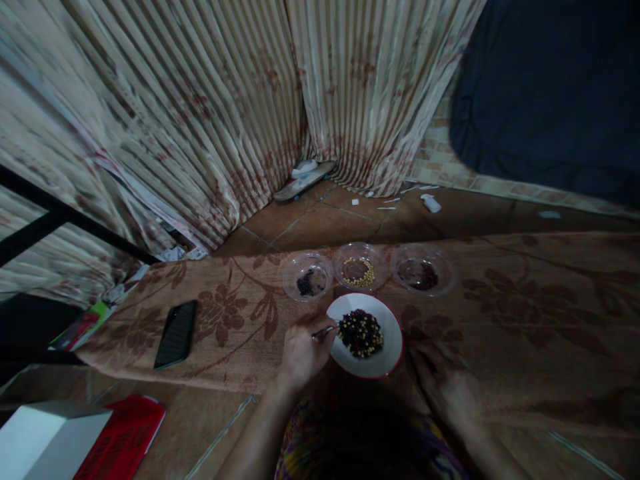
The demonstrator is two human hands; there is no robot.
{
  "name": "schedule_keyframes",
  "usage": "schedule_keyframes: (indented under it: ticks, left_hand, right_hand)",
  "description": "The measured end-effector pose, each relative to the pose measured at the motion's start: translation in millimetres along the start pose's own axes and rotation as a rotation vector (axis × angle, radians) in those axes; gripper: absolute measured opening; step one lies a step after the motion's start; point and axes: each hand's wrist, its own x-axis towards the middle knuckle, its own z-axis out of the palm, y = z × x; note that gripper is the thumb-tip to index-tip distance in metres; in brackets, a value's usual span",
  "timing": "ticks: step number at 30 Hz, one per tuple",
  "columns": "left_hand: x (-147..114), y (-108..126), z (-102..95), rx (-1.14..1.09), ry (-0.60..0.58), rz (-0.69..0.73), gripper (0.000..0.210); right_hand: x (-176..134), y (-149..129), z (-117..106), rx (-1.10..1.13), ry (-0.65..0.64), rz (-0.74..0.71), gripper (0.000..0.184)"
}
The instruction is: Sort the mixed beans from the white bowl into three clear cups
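Observation:
A white bowl with a red rim (393, 320) stands in front of me, with a mixed heap of dark and yellow beans (361, 333) in it. My left hand (305, 353) is closed around a slim metal utensil (325, 331), whose tip reaches over the bowl's left edge; its exact kind is not clear. To the bowl's right, my right hand (445, 383) lies on the cloth, fingers loosely stretched and dim. Behind the bowl are three clear plastic bowls: one with black beans (306, 283), one with yellow beans (367, 275), one with dark red beans (426, 276).
A patterned brown cloth (240, 347) covers the low table. On its left lies a black phone (176, 333). A white box (50, 440) and a red bag (125, 433) are at lower left. Striped curtains (240, 100) hang behind, with scraps on the tiled floor (320, 217).

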Motion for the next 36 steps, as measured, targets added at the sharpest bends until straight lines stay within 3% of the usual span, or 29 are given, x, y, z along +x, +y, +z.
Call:
schedule_keyframes:
  ticks: [13, 20, 26, 31, 36]
  left_hand:
    - [0, 1, 0.8, -0.133, 0.054, 0.016, 0.012]
    - [7, 0, -16.1, -0.233, 0.132, -0.015, 0.012]
    - [37, -32, -38.5, -0.173, 0.392, -0.055, 0.012]
    - [53, -62, -44.6, -0.158, 0.443, -0.110, 0.016]
    - [38, -43, -35.3, -0.277, 0.427, -0.110, 0.015]
  right_hand:
    - [1, 0, 0, -0.008, -0.007, 0.011, 0.036]
    - [-1, 2, 0, 0.017, -0.016, 0.016, 0.036]
    - [-5, 11, 6, 0.011, 0.006, -0.049, 0.037]
    - [-7, 18, 11, 0.003, -0.001, -0.054, 0.036]
    - [-7, 17, 10, 0.019, -0.022, -0.039, 0.036]
